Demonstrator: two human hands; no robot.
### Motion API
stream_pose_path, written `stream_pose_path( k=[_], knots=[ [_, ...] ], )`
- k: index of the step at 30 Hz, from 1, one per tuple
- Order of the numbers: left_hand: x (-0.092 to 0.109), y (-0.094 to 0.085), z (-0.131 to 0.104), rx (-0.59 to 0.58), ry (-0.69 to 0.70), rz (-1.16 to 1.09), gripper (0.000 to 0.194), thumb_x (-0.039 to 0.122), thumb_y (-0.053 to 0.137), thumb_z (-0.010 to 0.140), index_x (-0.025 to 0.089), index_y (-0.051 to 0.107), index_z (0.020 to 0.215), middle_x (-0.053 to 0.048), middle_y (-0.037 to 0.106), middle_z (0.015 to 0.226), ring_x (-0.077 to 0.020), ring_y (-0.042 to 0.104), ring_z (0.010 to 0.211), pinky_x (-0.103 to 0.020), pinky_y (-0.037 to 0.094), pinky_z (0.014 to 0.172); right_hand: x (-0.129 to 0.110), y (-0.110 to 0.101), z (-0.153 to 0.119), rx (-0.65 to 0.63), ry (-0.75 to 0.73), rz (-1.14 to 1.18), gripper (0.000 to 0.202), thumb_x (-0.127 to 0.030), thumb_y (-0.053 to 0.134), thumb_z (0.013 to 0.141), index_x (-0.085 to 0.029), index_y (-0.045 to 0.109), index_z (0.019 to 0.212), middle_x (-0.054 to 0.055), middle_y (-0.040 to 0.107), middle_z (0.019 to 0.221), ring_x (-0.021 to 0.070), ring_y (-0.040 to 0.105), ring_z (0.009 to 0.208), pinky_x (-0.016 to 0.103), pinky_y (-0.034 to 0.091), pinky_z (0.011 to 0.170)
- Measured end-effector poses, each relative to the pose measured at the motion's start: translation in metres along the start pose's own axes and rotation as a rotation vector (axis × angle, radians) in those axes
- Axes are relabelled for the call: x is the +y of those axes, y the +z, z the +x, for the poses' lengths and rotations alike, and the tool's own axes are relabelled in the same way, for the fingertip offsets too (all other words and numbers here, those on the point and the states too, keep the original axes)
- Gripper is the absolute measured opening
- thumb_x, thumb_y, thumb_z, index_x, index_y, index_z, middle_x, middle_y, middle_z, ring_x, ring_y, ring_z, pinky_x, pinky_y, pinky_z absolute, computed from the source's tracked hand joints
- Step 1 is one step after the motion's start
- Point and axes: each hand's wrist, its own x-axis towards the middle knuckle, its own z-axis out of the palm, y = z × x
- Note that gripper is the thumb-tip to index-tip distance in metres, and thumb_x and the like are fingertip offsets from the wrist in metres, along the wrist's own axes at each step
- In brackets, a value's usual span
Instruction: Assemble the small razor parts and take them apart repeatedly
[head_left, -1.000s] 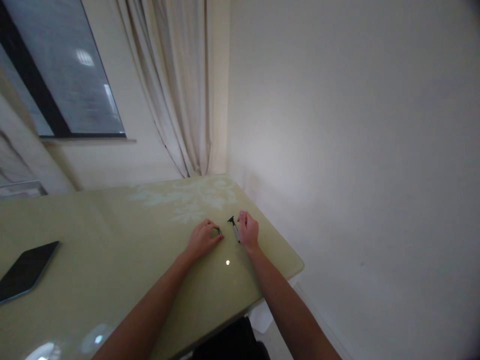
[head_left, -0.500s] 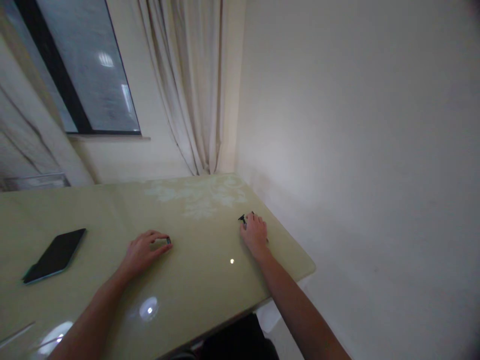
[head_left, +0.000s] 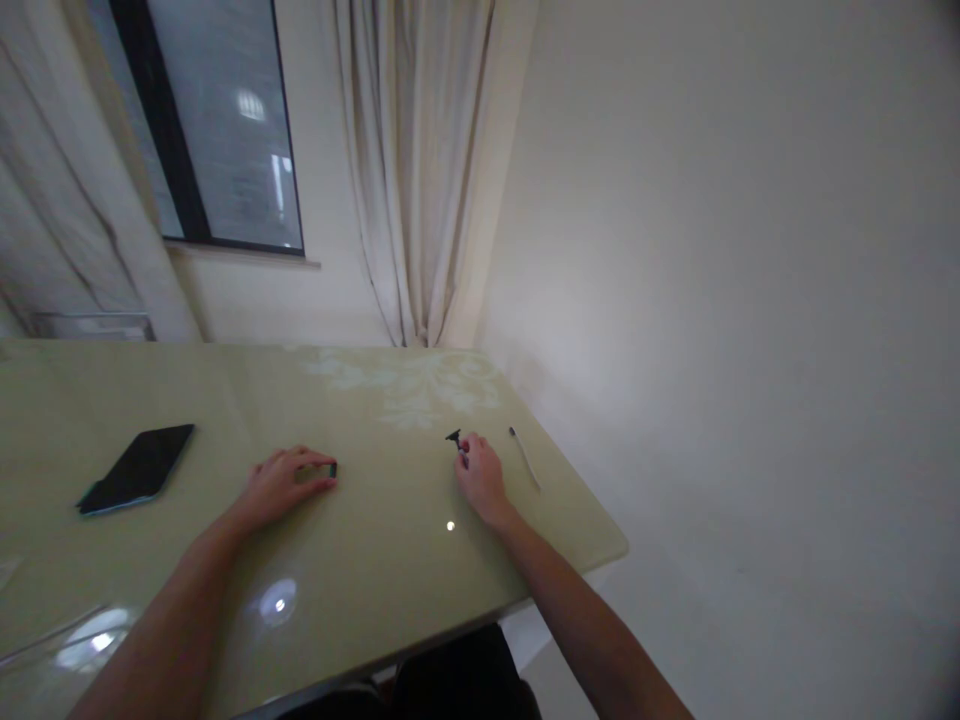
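Observation:
My left hand (head_left: pixel 279 484) rests low over the table, pinching a small dark piece (head_left: pixel 333 469) upright between thumb and fingers. Its exact kind is too small to make out. To the right, my right hand (head_left: pixel 481 478) closes on a razor (head_left: pixel 454 437); the black T-shaped head sticks out to the left, while most of the handle is hidden in my fingers. Just right of that hand, a thin white stick (head_left: pixel 526 461) with a dark tip lies on the table, apart from it.
A dark flat tablet-like case (head_left: pixel 139 468) lies on the left of the pale glossy table (head_left: pixel 390 560). The table's right edge runs along a white wall (head_left: pixel 712 350). Curtains (head_left: pixel 412 180) and a window (head_left: pixel 225 120) stand behind. A thin rod (head_left: pixel 52 636) lies at lower left.
My right hand has moved left with the razor, uncovering the white stick. The left hand keeps its pinch on the small dark piece. The view has shifted slightly.

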Motion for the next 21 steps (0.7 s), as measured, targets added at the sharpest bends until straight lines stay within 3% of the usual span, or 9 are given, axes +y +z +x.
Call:
stream_pose_path(
  k=[5, 10, 15, 21],
  knots=[
    [0.002, -0.006, -0.005, 0.000, -0.045, -0.014, 0.045, 0.061, 0.064, 0.078, 0.033, 0.079, 0.110, -0.006, 0.074, 0.118, -0.0343, 0.061, 0.117, -0.045, 0.044, 0.094, -0.078, 0.029, -0.001, -0.102, -0.152, 0.164, 0.016, -0.011, 0.057, 0.086, -0.019, 0.060, 0.100, 0.007, 0.064, 0.100, 0.0185, 0.059, 0.087, 0.027, 0.043, 0.078],
    [-0.001, -0.010, -0.008, -0.030, -0.058, -0.006, 0.046, 0.060, 0.063, 0.080, 0.033, 0.079, 0.113, -0.006, 0.075, 0.110, -0.0316, 0.064, 0.109, -0.043, 0.044, 0.091, -0.142, 0.053, 0.003, -0.181, -0.129, 0.191, 0.018, -0.012, 0.057, 0.086, -0.018, 0.062, 0.102, 0.009, 0.064, 0.102, 0.0200, 0.061, 0.087, 0.029, 0.046, 0.077],
    [-0.007, -0.010, -0.009, -0.010, -0.082, -0.004, 0.047, 0.061, 0.062, 0.080, 0.033, 0.078, 0.114, -0.006, 0.076, 0.109, -0.0315, 0.064, 0.108, -0.042, 0.045, 0.092, -0.169, 0.070, -0.001, -0.214, -0.147, 0.190, 0.021, -0.016, 0.059, 0.087, -0.017, 0.061, 0.108, 0.011, 0.063, 0.108, 0.0235, 0.063, 0.094, 0.033, 0.049, 0.081],
    [-0.008, -0.014, -0.010, -0.028, -0.128, -0.009, 0.051, 0.063, 0.061, 0.078, 0.032, 0.078, 0.115, -0.007, 0.075, 0.108, -0.0330, 0.065, 0.109, -0.045, 0.045, 0.095, -0.175, 0.079, -0.014, -0.199, -0.166, 0.213, 0.023, -0.017, 0.059, 0.089, -0.018, 0.060, 0.113, 0.013, 0.060, 0.113, 0.0244, 0.062, 0.102, 0.035, 0.049, 0.087]
  ],
)
